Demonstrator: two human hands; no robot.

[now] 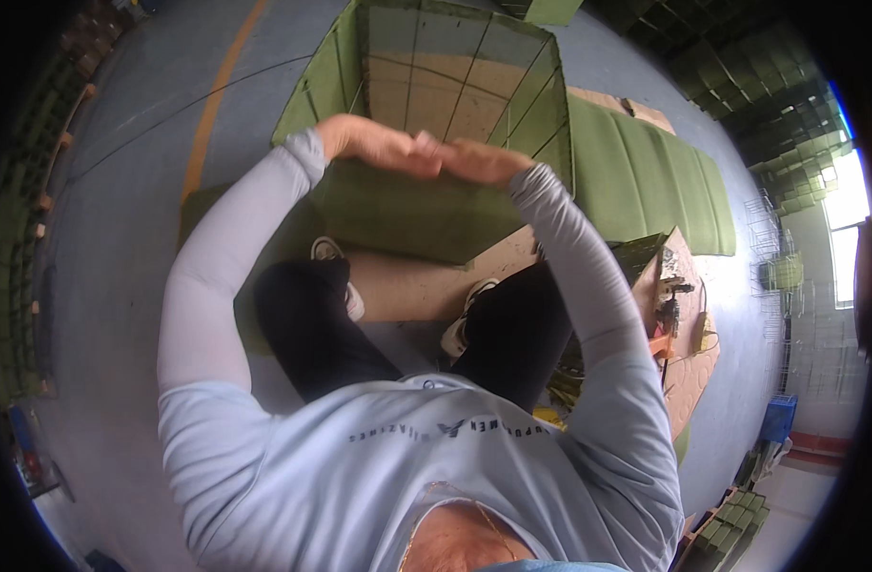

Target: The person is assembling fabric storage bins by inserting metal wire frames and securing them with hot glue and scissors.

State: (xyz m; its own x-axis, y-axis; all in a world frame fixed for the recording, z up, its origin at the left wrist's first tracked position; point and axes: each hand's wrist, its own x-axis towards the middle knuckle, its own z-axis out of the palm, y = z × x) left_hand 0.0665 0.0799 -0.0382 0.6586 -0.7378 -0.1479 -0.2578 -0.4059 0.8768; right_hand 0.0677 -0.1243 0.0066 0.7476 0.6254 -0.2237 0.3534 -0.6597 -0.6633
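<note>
My left hand (374, 143) and my right hand (486, 162) meet at the fingertips in front of me, with both arms bent into a ring. The fingers of each look stretched out and flat, and I see nothing held in them. Below them stands a green box (398, 214) with fabric-like walls and thin dark wires along its sides. Its top is open, and its floor looks brown. Whether either hand touches the box's near edge I cannot tell.
Flattened cardboard (398, 286) lies under the box, near my feet. Right of the box is a ribbed green panel (655, 176). A cardboard piece (689, 367) with dark tools sits by my right knee. Green stacks (741, 76) and wire racks (770, 248) stand farther right.
</note>
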